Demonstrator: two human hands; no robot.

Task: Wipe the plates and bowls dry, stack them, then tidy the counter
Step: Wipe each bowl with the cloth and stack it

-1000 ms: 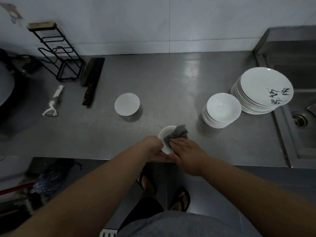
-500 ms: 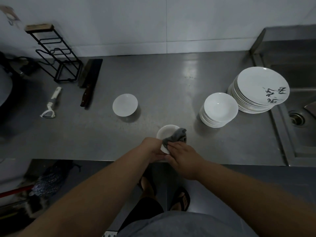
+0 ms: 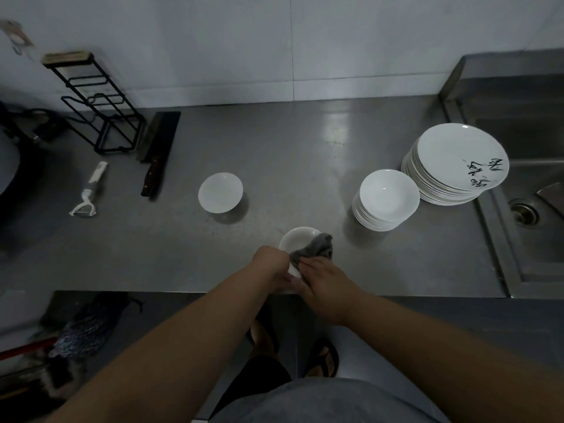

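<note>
Feet: a pair of dark sandals [image 3: 324, 358] stood on the floor at the bottom centre of the frame.
Left hand: the left hand [image 3: 270, 267] gripped a small white ceramic bowl [image 3: 297, 239] by its near side, fingers curled round it, just below the middle of the frame.
Right hand: the right hand [image 3: 323, 282] pinched a crumpled grey cloth [image 3: 317, 247] and pressed it into that bowl.
Held bowl: it sat over the near edge of the grey stainless-steel counter [image 3: 305, 160]; I could not tell whether it touched the metal.
Centre: a lone white round bowl [image 3: 220, 192] stood on the counter, left of middle, well apart from the hands.
Right: a stack of small white dishes [image 3: 387, 196] stood just beside a taller stack of white plates with black writing on top [image 3: 457, 160].
Far right: a steel sink with a round drain [image 3: 524, 209] lay next to the plates.
Left: a white-handled peeler [image 3: 88, 190] and a dark cleaver with a wooden handle [image 3: 158, 148] lay on the counter.
Upper left: a black wire rack [image 3: 97, 111] stood against the white tiled wall [image 3: 274, 41].
</note>
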